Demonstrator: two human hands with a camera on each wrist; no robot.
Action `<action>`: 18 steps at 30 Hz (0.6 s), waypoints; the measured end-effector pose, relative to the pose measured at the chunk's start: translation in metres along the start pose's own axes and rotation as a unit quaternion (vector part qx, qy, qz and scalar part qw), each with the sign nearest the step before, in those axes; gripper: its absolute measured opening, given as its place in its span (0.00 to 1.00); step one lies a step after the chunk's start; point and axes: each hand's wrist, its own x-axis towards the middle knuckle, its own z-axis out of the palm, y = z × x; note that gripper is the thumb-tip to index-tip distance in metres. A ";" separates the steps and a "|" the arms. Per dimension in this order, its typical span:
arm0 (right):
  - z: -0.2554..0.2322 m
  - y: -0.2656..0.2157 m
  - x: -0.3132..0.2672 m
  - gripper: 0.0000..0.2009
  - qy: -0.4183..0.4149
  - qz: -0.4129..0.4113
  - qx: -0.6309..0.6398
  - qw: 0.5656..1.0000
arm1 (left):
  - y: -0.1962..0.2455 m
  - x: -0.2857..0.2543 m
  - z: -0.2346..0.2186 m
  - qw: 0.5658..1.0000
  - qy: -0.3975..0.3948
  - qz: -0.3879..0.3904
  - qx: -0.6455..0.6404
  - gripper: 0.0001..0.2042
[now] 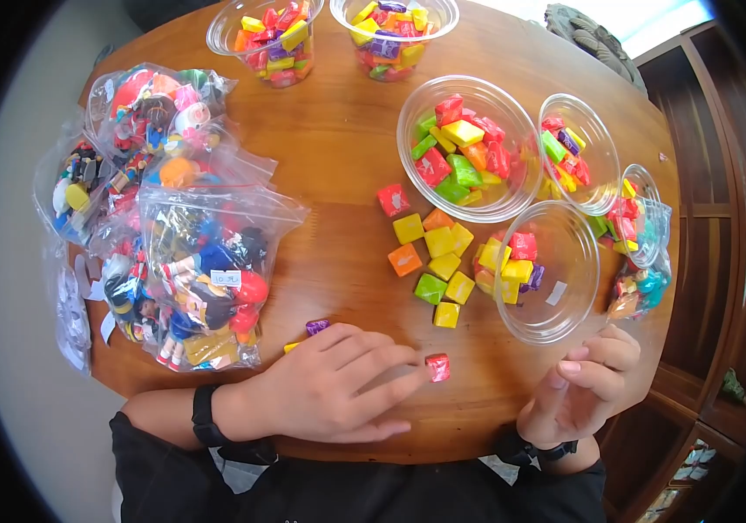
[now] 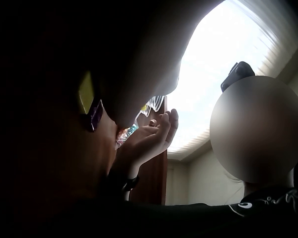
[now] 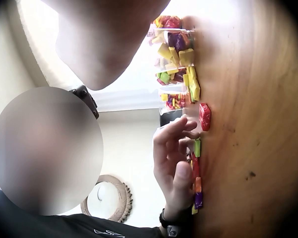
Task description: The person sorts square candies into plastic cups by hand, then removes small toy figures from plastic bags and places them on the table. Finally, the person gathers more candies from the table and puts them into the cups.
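Observation:
My left hand (image 1: pixel 338 383) is low over the front of the table, fingers loosely extended, with a fingertip right at a red wrapped candy (image 1: pixel 437 368). The same red candy (image 3: pixel 204 117) lies on the wood in the right wrist view, just past the fingertips. A purple candy (image 1: pixel 317 327) and a yellow candy (image 1: pixel 291 346) show behind that hand, partly hidden by it. My right hand (image 1: pixel 582 383) is held up at the right with its fingers loosely bent and nothing seen in them. Beside it, a clear tub (image 1: pixel 556 318) lies tipped over with yellow, red and purple candies around its mouth.
Several loose candies (image 1: pixel 444 266) lie mid-table, mostly yellow. Behind them a tilted clear tub (image 1: pixel 525 209) holds mixed candies, with smaller tubs (image 1: pixel 610 205) to its right. Two filled tubs (image 1: pixel 303 65) stand at the back. Bags of small figures (image 1: pixel 216 253) cover the left side.

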 end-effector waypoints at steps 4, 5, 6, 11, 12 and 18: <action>-0.003 0.002 -0.002 0.15 0.001 -0.008 0.010 1.000 | -0.007 0.010 -0.013 0.992 -0.085 0.061 -0.067 0.38; -0.003 0.002 -0.001 0.15 0.001 -0.008 0.010 1.000 | -0.009 0.012 -0.016 0.987 -0.122 0.084 -0.068 0.39; -0.004 0.001 -0.001 0.16 -0.004 -0.010 0.009 1.000 | -0.009 0.013 -0.017 0.979 -0.158 0.107 -0.069 0.40; 0.001 0.002 -0.003 0.17 -0.006 -0.014 0.019 1.000 | -0.007 0.006 -0.002 0.990 -0.095 0.101 -0.023 0.33; 0.006 0.002 -0.003 0.15 0.019 -0.031 0.038 0.999 | -0.008 0.005 0.000 0.995 -0.047 0.087 -0.002 0.31; 0.012 0.002 0.005 0.11 -0.128 -0.299 0.238 0.915 | -0.012 0.004 -0.011 0.995 0.081 0.039 0.036 0.27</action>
